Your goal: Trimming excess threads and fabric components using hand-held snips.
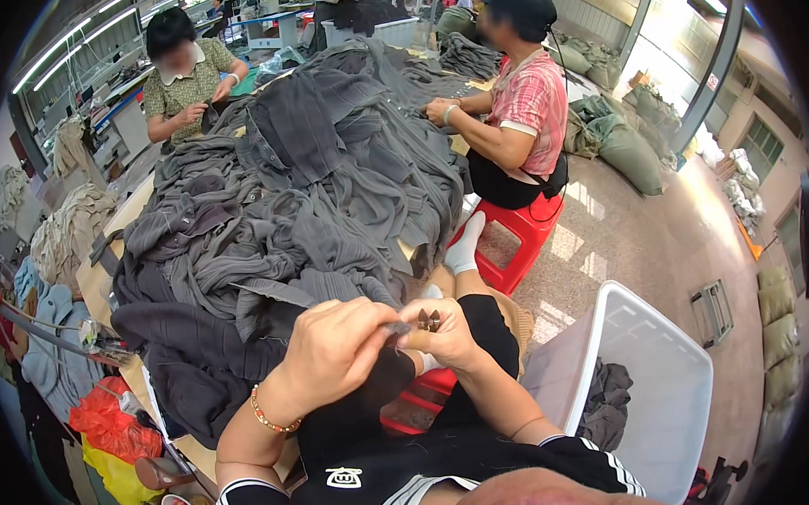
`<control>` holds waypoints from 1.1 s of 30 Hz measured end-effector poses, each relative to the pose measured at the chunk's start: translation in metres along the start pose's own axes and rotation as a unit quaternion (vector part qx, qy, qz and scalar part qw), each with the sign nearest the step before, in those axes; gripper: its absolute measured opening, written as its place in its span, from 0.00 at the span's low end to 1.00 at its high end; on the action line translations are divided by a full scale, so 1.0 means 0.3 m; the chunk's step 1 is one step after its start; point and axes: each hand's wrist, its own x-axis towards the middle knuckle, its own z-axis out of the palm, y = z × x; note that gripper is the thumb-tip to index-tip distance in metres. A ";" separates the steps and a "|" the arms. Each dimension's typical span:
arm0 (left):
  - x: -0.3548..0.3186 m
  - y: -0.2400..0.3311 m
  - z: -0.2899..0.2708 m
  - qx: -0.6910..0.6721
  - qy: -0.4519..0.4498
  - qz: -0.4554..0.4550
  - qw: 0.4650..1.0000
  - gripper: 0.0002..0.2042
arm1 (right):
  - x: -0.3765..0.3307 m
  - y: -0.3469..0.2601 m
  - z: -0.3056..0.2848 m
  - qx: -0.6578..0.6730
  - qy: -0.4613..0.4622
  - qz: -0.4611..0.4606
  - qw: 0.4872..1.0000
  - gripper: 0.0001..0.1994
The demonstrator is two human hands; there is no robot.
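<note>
My left hand (pixel 335 346) is closed, its thumb and forefinger pinching a small bit of dark grey knit fabric (pixel 395 329) in front of my chest. Against the same bit, my right hand (pixel 441 332) is closed too, thumb and fingers together. A small brown, metallic-looking piece with two points (pixel 429 320) shows at the right fingers; I cannot make out its kind. Just beyond my hands, a large heap of dark grey ribbed knit garments (pixel 321 193) covers the table. A darker garment (pixel 193 361) hangs at its near left edge.
Right of me stands a white plastic bin (pixel 649 368) with dark grey garments (pixel 607 404) inside. Across the table one person (pixel 185 81) handles fabric; another (pixel 524 103) sits on a red stool (pixel 509 266). Red and yellow bags (pixel 114 423) lie at the left. Stuffed sacks (pixel 621 148) line the floor.
</note>
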 end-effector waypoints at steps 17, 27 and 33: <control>-0.190 -0.361 -0.152 0.254 0.081 -0.117 0.957 0.08 | -0.076 -0.079 -0.281 -0.037 0.278 -0.099 0.955 0.06; -0.029 -0.023 0.090 0.091 0.056 0.049 0.993 0.16 | -0.038 -0.021 -0.025 -0.146 -0.008 -0.031 0.989 0.27; -0.131 -0.144 0.090 0.026 -0.009 0.021 0.999 0.13 | -0.087 -0.018 -0.075 -0.126 0.052 -0.044 0.990 0.05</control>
